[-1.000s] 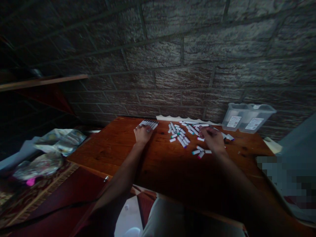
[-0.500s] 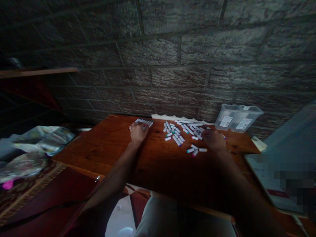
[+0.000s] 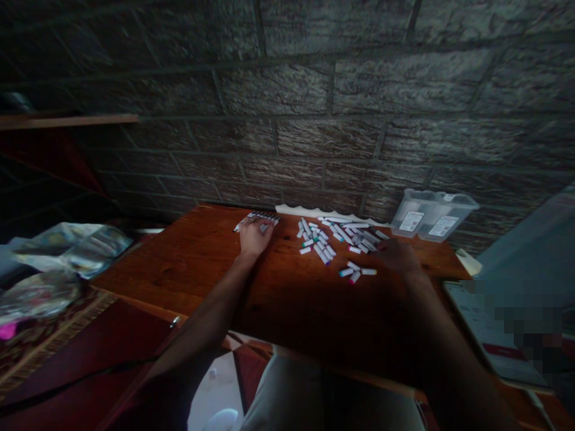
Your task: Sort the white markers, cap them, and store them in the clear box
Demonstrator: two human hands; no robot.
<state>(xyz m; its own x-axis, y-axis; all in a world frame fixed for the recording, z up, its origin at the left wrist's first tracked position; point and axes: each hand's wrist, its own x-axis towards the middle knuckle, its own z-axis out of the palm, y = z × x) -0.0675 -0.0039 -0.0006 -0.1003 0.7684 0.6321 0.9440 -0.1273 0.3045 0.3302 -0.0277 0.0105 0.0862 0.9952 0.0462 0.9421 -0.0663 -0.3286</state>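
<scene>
My left hand (image 3: 255, 237) is at the far left part of the wooden table, fingers curled around a grey-ended marker (image 3: 263, 228). It rests against a neat row of white markers (image 3: 268, 216) with dark tips, partly covering them. My right hand (image 3: 399, 255) is low over the table at the right edge of a loose pile of white markers (image 3: 341, 232). Its fingers are dim and blurred, so I cannot make out whether they hold anything. Nearer to me lies a small group of markers (image 3: 354, 278) with blue, pink and yellow ends.
Two clear plastic cases (image 3: 430, 215) with labels stand at the table's back right. A white wavy-edged strip (image 3: 309, 211) runs along the brick wall (image 3: 296, 137). Plastic bags (image 3: 76, 248) lie to the left. A flat white panel (image 3: 494, 335) is at the right.
My right hand has drawn back slightly right from the pile, uncovering more grey-looking markers. My left hand has shifted a little on the row. The view has tilted slightly.
</scene>
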